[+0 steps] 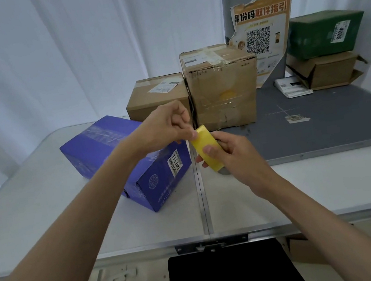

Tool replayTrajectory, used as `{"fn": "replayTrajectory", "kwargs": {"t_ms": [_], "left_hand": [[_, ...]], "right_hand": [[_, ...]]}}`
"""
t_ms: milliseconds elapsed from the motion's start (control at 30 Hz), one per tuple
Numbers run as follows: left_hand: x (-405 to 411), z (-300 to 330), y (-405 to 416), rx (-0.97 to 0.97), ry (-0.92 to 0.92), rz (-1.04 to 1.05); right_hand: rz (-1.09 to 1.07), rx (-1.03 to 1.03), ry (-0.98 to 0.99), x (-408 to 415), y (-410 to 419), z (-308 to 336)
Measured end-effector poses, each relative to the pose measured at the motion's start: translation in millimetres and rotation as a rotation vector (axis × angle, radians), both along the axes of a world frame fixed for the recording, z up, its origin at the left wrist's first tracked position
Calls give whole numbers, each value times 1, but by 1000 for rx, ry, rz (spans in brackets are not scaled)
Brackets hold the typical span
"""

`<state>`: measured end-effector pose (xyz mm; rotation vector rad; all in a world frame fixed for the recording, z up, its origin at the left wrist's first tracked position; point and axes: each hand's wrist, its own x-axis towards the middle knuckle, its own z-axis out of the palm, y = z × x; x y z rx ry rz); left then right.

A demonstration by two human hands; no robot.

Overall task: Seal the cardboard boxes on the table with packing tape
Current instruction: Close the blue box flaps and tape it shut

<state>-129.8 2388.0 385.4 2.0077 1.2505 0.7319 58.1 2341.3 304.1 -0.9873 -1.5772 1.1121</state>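
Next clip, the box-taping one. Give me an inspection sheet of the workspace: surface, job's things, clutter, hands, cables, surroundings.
Surface: pale folding table with a centre seam; a dark grey mat covers its far right part.
Job's things: yellow tape roll held above the table; purple box lying at an angle; small brown box and large brown box behind, side by side, the large one already taped.
Clutter: green box stacked on an open-flapped brown box; white booklet; label scrap on the mat.
Hands: right hand grips the roll; left hand pinches at the roll's top edge.
Cables: nothing seen.
Surroundings: white curtain; QR poster.
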Motion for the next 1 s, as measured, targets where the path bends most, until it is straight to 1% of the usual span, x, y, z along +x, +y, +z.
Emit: {"fn": "replayTrajectory", "kwargs": {"t_ms": [67, 133, 200, 267, 300, 400, 467, 500, 567, 800, 867, 967, 1000], "left_hand": [[2, -4, 3, 61, 33, 65], [-1, -2, 7, 97, 124, 124], [-8, 2, 8, 61, 173, 134], [-11, 3, 5, -5, 93, 71], [-10, 3, 3, 0, 31, 48], [-7, 6, -3, 97, -166, 50], [-8, 11, -5, 72, -243, 14], [-7, 13, -7, 42, -233, -10], [-3, 14, -9, 24, -146, -13], [5, 10, 0, 187, 74, 167], [5, 10, 4, 171, 97, 179], [0, 10, 11, 128, 170, 188], [-2, 9, 11, 94, 152, 165]], "right_hand": [[-5, 40, -5, -3, -1, -2], [1, 70, 3, -3, -3, -5], [19, 79, 20, -4, -4, -7], [26, 82, 38, -4, -3, -6], [22, 89, 41, -4, -2, -4], [16, 107, 54, -4, 1, -1], [16, 108, 68, -4, 3, -2], [14, 112, 72, -4, 3, -2], [6, 132, 70, -4, 4, -3], [-49, 177, -9, -8, 3, -6], [-68, 201, -22, -8, 2, -6], [-72, 211, 8, -2, 0, -4], [-59, 210, 22, 0, 0, -2]]}}
